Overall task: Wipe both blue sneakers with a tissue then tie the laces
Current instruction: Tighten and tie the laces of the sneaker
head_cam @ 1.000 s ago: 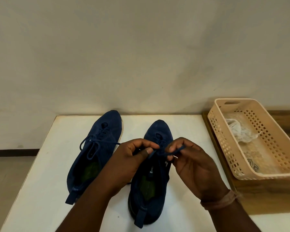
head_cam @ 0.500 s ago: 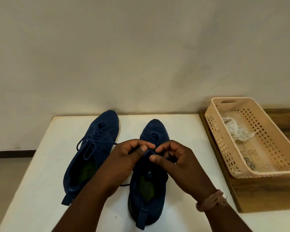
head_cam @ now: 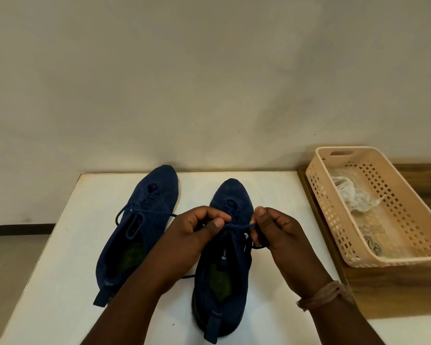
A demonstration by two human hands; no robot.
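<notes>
Two blue sneakers stand side by side on the white table (head_cam: 60,257), toes toward the wall. The left sneaker (head_cam: 144,215) has a tied bow with loops lying across its top. Both hands work over the right sneaker (head_cam: 224,272). My left hand (head_cam: 194,235) pinches one end of its blue lace (head_cam: 237,227) between thumb and fingers. My right hand (head_cam: 274,232) pinches the other end, and the lace runs taut between the two hands above the tongue. A crumpled white tissue (head_cam: 356,197) lies in the basket.
A beige perforated plastic basket (head_cam: 408,212) sits on a wooden board (head_cam: 393,290) at the table's right side, holding the tissue and a small dark item. A plain wall rises just behind the table. The floor shows beyond the table's left edge.
The hands, close together over the right sneaker half a second ago, have drawn apart sideways, pulling the lace straight between them.
</notes>
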